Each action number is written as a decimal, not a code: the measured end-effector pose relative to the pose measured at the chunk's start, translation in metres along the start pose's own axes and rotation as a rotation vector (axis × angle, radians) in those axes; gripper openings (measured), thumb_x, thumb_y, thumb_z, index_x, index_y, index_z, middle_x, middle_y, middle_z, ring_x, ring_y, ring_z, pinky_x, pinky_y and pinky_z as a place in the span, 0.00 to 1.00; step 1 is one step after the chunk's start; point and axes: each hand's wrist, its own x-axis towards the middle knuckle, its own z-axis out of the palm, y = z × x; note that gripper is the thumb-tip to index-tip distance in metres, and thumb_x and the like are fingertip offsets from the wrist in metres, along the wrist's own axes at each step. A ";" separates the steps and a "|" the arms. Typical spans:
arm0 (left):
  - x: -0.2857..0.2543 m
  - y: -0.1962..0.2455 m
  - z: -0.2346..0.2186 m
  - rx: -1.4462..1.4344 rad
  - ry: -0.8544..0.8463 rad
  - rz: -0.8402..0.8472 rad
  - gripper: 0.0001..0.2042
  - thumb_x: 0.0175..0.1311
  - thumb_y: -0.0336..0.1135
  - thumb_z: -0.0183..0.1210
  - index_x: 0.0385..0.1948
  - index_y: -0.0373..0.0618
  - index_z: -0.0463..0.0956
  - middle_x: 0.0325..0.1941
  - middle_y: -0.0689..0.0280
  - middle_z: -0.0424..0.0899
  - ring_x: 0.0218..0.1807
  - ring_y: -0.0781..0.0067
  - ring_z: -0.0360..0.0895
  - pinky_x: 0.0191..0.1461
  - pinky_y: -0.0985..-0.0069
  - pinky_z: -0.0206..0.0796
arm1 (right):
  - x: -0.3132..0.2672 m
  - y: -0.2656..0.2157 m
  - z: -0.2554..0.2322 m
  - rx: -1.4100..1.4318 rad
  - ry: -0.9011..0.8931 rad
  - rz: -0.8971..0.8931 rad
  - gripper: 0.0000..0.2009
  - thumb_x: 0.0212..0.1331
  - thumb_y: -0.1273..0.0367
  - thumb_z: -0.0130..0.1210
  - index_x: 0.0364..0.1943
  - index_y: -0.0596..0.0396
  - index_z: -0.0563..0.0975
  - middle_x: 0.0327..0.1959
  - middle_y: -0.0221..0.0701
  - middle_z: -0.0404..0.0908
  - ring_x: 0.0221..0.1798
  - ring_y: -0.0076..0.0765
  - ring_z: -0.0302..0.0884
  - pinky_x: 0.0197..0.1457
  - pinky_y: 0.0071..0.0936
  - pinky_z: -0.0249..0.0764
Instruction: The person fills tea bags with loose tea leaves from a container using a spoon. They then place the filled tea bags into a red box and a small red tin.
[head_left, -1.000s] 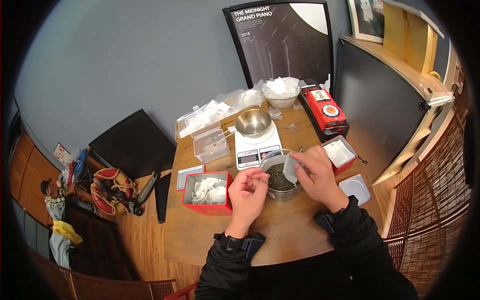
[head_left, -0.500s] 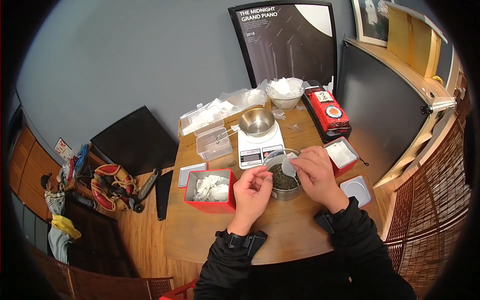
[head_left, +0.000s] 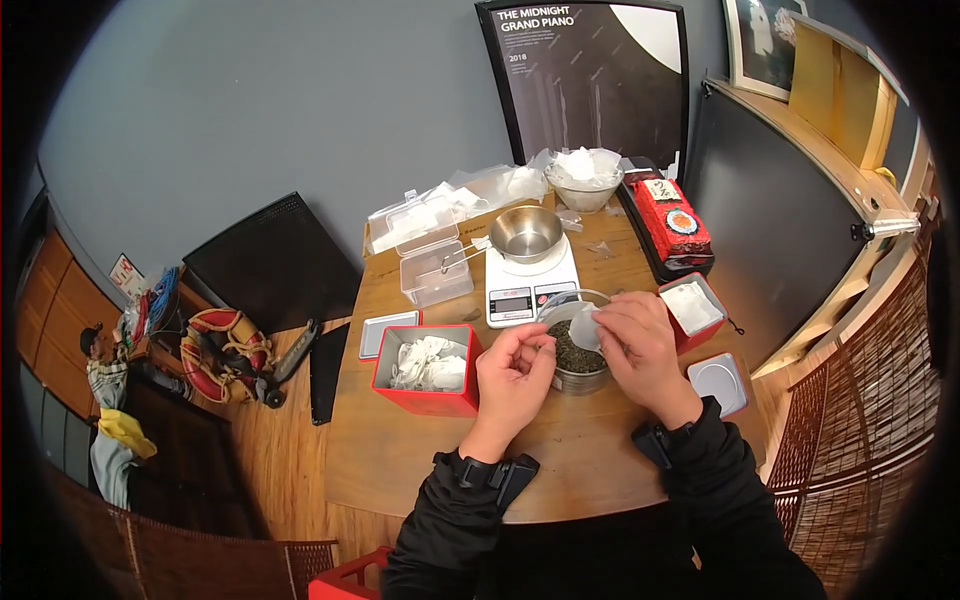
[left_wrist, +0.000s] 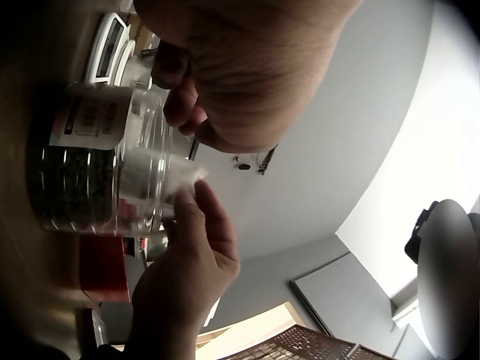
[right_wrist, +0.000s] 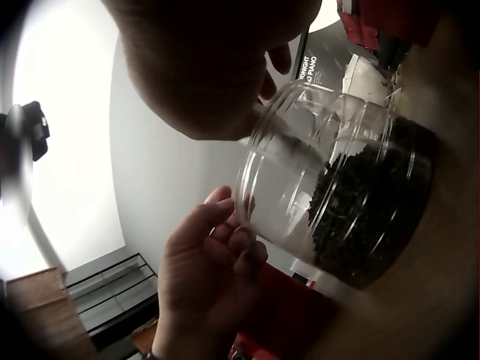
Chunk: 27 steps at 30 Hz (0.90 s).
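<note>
White pouch (head_left: 584,328) pinched by right hand (head_left: 644,347) at clear jar's (head_left: 580,383) mouth, 2 o'clock from curled left hand (head_left: 513,382), can't tell if gripping anything; limp pouch could buckle, slipping onto the leaves (head_left: 570,352).

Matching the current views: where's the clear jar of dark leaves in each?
Head: clear jar right of centre, below the scale.
Left wrist: jar at left, appearing sideways, mouth to the right.
Right wrist: jar right of centre, sideways, mouth to the left.
Shared landmark: white pouch pinched by the right hand at the jar's mouth.
</note>
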 end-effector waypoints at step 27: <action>0.000 0.008 0.002 0.152 -0.022 0.056 0.05 0.58 0.23 0.66 0.34 0.40 0.82 0.23 0.78 0.75 0.22 0.95 0.64 0.25 0.90 0.55 | -0.017 0.012 0.006 0.808 0.225 0.735 0.16 0.62 0.78 0.60 0.54 0.66 0.77 0.36 0.30 0.83 0.34 0.20 0.77 0.41 0.18 0.74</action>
